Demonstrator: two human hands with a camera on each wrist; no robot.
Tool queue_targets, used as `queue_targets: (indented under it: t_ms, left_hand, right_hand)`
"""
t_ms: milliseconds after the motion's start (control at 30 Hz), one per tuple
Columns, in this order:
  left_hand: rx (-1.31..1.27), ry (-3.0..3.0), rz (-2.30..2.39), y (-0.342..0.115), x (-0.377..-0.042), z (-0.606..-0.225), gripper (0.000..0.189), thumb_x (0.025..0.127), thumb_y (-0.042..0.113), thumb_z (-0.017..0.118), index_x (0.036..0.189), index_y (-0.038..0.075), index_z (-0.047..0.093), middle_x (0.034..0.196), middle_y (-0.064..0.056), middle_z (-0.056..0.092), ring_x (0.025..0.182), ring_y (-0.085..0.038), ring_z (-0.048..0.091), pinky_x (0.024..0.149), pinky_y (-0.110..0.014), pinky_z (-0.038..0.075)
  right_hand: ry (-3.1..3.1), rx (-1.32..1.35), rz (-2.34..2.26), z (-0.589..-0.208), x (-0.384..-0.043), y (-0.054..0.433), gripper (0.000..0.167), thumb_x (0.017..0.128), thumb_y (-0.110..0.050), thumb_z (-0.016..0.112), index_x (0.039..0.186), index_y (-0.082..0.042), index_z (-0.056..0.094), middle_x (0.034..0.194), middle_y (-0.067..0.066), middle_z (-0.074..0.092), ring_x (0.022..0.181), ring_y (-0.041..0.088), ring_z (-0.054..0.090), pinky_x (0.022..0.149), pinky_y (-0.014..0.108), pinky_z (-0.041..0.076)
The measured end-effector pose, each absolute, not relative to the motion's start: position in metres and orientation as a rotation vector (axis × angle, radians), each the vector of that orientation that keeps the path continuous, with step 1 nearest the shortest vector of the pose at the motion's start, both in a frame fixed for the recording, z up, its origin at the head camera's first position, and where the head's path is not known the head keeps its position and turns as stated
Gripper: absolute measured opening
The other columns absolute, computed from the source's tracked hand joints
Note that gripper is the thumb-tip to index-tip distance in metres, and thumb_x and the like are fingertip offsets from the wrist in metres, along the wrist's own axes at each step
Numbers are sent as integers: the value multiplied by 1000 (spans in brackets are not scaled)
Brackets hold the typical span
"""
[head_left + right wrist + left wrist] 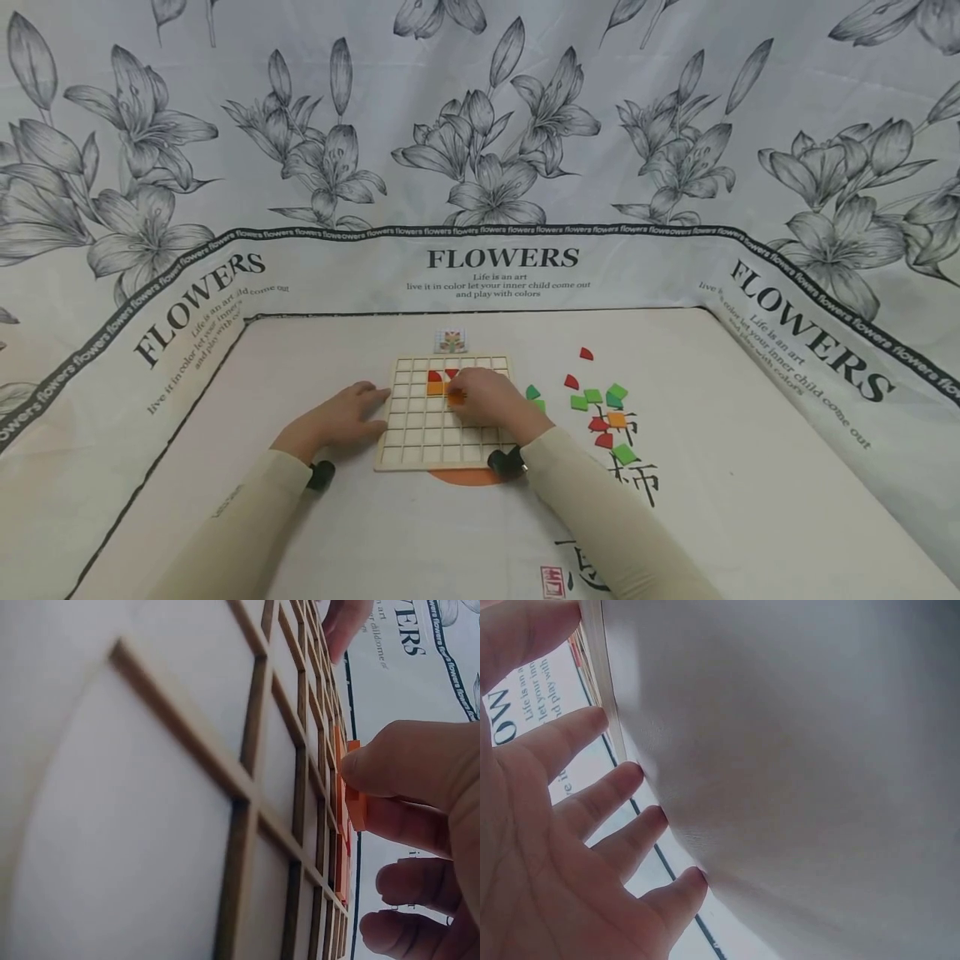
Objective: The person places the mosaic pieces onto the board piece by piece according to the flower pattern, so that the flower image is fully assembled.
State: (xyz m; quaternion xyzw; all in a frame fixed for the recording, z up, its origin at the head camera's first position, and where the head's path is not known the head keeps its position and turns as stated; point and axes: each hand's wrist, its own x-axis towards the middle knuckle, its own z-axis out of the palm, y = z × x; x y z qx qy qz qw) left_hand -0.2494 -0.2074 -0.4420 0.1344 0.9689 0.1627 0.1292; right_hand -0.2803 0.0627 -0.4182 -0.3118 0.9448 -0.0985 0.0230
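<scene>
A wooden grid board (pixel 415 454) lies on the table, with red quarter-round pieces (pixel 434 377) and an orange square tile (pixel 435 389) in its upper middle cells. My right hand (pixel 489 398) is over the board and pinches an orange tile (pixel 357 811) between thumb and forefinger, close above the grid. Its other fingers curve loosely below, as the right wrist view shows. At the board's left edge rests my left hand (pixel 341 419), fingers spread and thumb and forefinger at the wooden side. In the left wrist view its palm (pixel 525 855) faces the camera.
Right of the board lie loose pieces: several green tiles (pixel 624 454), red quarter-rounds (pixel 587 354) and an orange tile (pixel 617 420). A small pattern card (pixel 452 342) lies behind the board. Flower-printed cloth (pixel 491 275) walls the table's back and sides.
</scene>
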Motion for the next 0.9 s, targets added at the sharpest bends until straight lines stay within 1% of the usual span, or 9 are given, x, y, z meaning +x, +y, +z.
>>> queue_targets:
  t_ms: [100, 333, 600, 800, 900]
  left_hand:
    - [390, 2819, 467, -207, -249, -442, 66, 92, 40, 57, 150, 15, 37, 154, -18, 32, 141, -38, 33, 113, -55, 33]
    - [356, 2812, 481, -204, -248, -441, 66, 91, 40, 57, 150, 16, 38, 154, -18, 32, 142, -39, 32, 113, -56, 32]
    - [374, 2825, 459, -205, -248, -442, 66, 92, 40, 57, 150, 15, 37, 154, -18, 33, 141, -38, 33, 113, -55, 33]
    - [385, 2829, 457, -205, -248, -442, 66, 92, 39, 57, 150, 14, 38, 153, -18, 33, 141, -39, 34, 113, -55, 33]
    - [380, 2827, 459, -204, -248, -441, 66, 92, 38, 57, 150, 14, 38, 153, -18, 33, 141, -39, 34, 113, -55, 33]
  right_hand:
    - [2918, -966, -273, -420, -281, 61, 28, 90, -27, 65, 116, -18, 70, 115, -2, 68, 103, 17, 62, 90, 34, 52]
    - [2907, -1005, -248, -420, -280, 56, 25, 92, -24, 63, 115, -16, 70, 116, -1, 68, 108, 19, 62, 93, 35, 52]
    - [2905, -988, -294, -419, -280, 54, 21, 92, -21, 64, 110, -19, 73, 109, -4, 69, 100, 16, 63, 87, 32, 53]
    - [2915, -1005, -299, -418, -278, 54, 18, 91, -22, 65, 106, -20, 74, 105, -5, 69, 96, 15, 63, 85, 31, 54]
    - [2903, -994, -327, -417, -278, 54, 17, 93, -23, 64, 106, -21, 75, 104, -6, 69, 95, 13, 63, 83, 31, 54]
